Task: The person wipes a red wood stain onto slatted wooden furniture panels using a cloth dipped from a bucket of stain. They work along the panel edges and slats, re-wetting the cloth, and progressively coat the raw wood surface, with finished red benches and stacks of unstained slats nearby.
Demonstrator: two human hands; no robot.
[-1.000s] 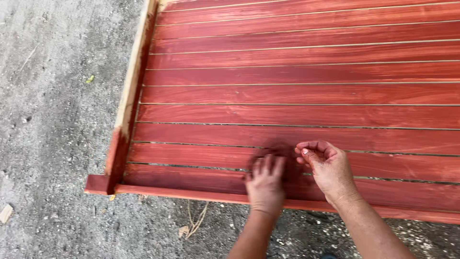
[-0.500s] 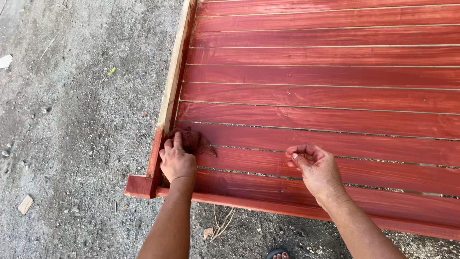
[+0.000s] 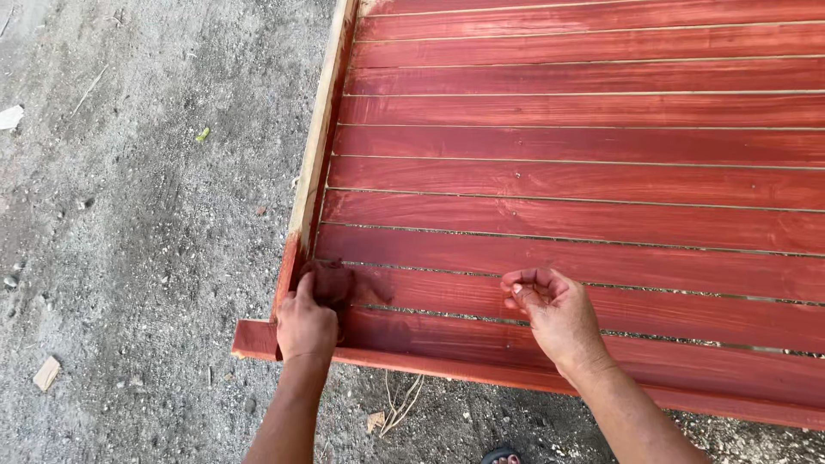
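While the left hand (image 3: 307,325) pressed a dark rag (image 3: 331,282) onto the red slatted panel (image 3: 584,185), fingers gripping it; right hand (image 3: 550,311) rested loosely curled, holding nothing visible

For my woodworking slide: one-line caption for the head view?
Left hand presses a stained rag into the red slatted panel's corner; right hand rests nearby.

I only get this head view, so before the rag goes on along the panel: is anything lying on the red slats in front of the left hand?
Nothing visible does. The left hand presses the stained rag on the slatted panel at its left corner. The slats beyond show bare. The right hand rests to the side, apart from the rag.
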